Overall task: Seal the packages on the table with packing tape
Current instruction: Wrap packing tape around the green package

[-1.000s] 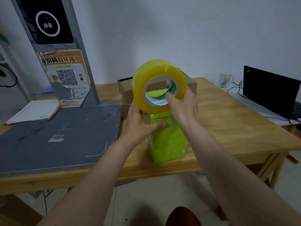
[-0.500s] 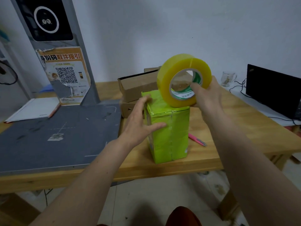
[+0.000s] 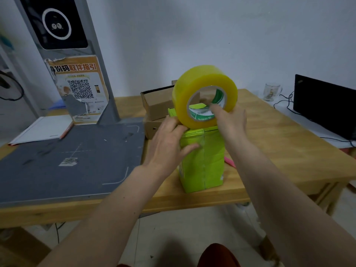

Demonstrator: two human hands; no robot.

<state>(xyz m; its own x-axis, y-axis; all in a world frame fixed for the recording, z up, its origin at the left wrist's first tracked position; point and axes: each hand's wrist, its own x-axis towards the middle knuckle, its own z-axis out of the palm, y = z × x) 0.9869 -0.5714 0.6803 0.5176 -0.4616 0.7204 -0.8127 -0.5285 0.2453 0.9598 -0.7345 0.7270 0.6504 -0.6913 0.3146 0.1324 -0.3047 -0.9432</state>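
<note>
The green package [image 3: 202, 158] stood upright near the front edge of the wooden counter [image 3: 279, 147]. The right hand [image 3: 230, 120] held the yellow tape roll [image 3: 204, 93] on edge just over the package's top, its fingers hooked through the core. The left hand [image 3: 169, 143] rested on the package's upper left corner, fingers spread and fairly straight. Behind the package lay open cardboard boxes [image 3: 156, 105]; a pink pen [image 3: 230, 162] showed just right of it.

A parcel pickup office: scanner stand [image 3: 63, 35] with QR poster [image 3: 81, 89], cardboard boxes [image 3: 156, 105], laptop [image 3: 323, 105]
</note>
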